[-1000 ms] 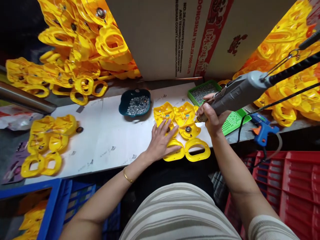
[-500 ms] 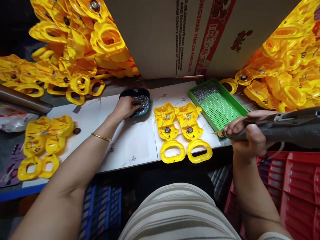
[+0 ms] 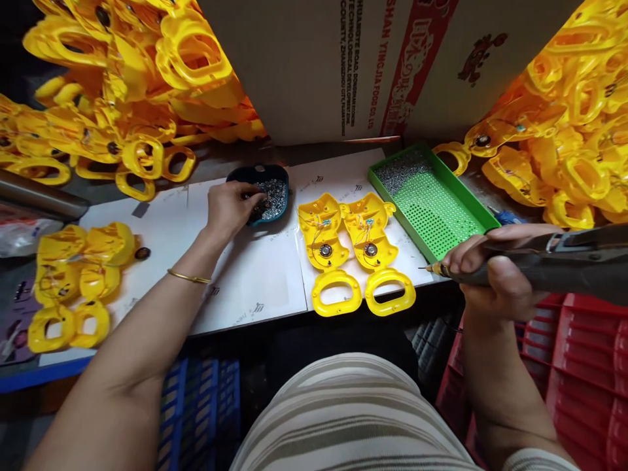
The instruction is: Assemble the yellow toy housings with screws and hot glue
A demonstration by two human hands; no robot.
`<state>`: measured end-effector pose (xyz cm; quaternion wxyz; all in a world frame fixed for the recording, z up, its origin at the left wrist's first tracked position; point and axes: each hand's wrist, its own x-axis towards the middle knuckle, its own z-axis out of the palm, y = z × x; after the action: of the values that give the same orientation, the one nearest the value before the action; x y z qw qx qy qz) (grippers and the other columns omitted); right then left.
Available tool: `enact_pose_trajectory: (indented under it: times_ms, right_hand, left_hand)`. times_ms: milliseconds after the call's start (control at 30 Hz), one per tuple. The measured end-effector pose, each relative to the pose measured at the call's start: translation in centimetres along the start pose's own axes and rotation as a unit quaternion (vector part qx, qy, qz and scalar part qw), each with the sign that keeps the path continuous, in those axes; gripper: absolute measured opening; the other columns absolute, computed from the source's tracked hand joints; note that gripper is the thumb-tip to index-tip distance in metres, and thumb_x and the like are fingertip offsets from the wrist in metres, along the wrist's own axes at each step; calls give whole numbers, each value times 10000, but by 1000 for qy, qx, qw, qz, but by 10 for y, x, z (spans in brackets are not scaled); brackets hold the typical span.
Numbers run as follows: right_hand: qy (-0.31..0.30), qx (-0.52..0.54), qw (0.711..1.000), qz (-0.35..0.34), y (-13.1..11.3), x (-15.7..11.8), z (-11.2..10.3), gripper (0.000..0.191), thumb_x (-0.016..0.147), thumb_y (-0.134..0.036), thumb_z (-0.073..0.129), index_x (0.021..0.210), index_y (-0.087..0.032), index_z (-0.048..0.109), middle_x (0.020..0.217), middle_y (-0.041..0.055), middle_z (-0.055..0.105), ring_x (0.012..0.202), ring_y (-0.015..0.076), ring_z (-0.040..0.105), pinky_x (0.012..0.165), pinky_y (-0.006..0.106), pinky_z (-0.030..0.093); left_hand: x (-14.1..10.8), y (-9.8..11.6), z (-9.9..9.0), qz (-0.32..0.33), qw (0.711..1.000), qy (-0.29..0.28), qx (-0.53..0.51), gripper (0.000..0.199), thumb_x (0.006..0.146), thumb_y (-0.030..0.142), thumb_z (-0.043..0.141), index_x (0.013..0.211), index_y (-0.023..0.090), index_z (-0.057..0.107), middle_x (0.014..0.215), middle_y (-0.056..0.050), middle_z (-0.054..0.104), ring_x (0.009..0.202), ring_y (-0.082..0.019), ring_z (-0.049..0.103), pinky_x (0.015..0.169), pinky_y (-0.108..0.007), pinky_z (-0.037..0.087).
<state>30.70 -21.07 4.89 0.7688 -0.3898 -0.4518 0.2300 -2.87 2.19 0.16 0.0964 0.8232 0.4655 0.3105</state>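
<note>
My left hand (image 3: 228,206) is over the near left part of a dark dish (image 3: 245,175) of small screws (image 3: 275,199). Its fingertips are pinched together; what they hold is too small to make out. My right hand (image 3: 490,271) is wrapped round a dark electric screwdriver (image 3: 579,261), its thin bit pointing left. Left of that bit, two yellow plastic shells (image 3: 321,226) lie open side by side, wires and a round metal part inside each. Below them, two yellow handle-shaped rings (image 3: 337,293) lie at the board's front edge.
A green perforated tray (image 3: 441,209) holds small metal pieces at its far end. Yellow parts are heaped at the left (image 3: 122,85) and right (image 3: 564,144). Behind stands a large carton (image 3: 304,78). More yellow shells (image 3: 81,261) lie at left. A red crate (image 3: 583,366) stands below right.
My left hand has lifted a little from among the screws and drawn back left, its fingers now pinched. My right hand still grips the screwdriver. The whole view has shifted slightly.
</note>
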Motion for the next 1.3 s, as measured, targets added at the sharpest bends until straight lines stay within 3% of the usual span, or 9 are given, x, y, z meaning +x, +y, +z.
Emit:
enact_pose_trajectory:
  times_ms: [100,233,333,433,567,733,933,1167,1300]
  right_hand:
    - [7,23,1000,4,1,1,3,198,722,-244,668,911,-187,661,526,-38,558,408,142,513,383,296,475]
    - [2,65,998,17,-6,4,17,176,735,-277,653,886,-187,664,500,-41,538,391,135,500,372,288,467]
    - [-35,90,995,35,-17,3,33,155,766,-318,639,875,-208,646,489,-51,506,372,127,478,359,279,452]
    - [-66,99,992,36,-23,-1,46,145,787,-355,628,857,-230,606,479,-64,480,351,119,451,334,262,420]
    - [-81,82,992,42,-18,-8,52,211,785,-433,653,860,-270,543,464,-97,454,323,110,420,354,263,419]
    - [-88,55,991,83,-10,-14,54,285,770,-520,649,875,-296,507,449,-114,438,309,113,392,355,274,405]
    - [-92,64,991,73,-4,-17,57,283,782,-504,641,882,-284,493,449,-116,428,307,104,381,340,259,380]
    - [-104,31,988,109,2,-23,50,318,764,-546,667,880,-289,518,467,-95,436,380,135,471,448,318,469]
    - [-104,23,987,116,2,-24,49,333,760,-559,661,873,-285,510,468,-93,428,377,134,464,436,313,458]
  left_hand:
    - [-22,55,-3,0,999,14,-43,211,830,425,671,832,225,735,782,-38,731,700,-160,657,666,-300,498]
    - [-73,140,16,110,978,-105,-144,234,867,382,664,773,168,671,699,-3,678,587,-90,589,557,-208,456]
    - [-100,173,37,151,969,-106,-163,255,877,359,654,743,144,629,653,0,642,562,-82,564,533,-187,419]
    - [-110,180,48,151,967,-113,-173,223,879,326,653,753,144,626,652,1,639,555,-82,561,536,-183,408]
    - [-111,179,49,151,964,-140,-171,218,896,320,631,768,144,639,665,-4,645,563,-84,565,552,-183,410]
    - [-115,179,49,145,963,-165,-154,250,909,356,609,774,149,647,666,-6,648,570,-88,566,550,-191,403]
    - [-116,181,51,136,960,-178,-166,212,895,320,634,783,142,661,669,-8,648,576,-87,565,543,-189,392]
    - [-115,183,50,127,956,-192,-180,156,861,267,680,782,133,665,676,-7,654,577,-85,572,549,-188,389]
    - [-115,182,52,124,954,-204,-180,161,868,277,670,783,140,663,681,-7,654,577,-88,572,547,-193,392]
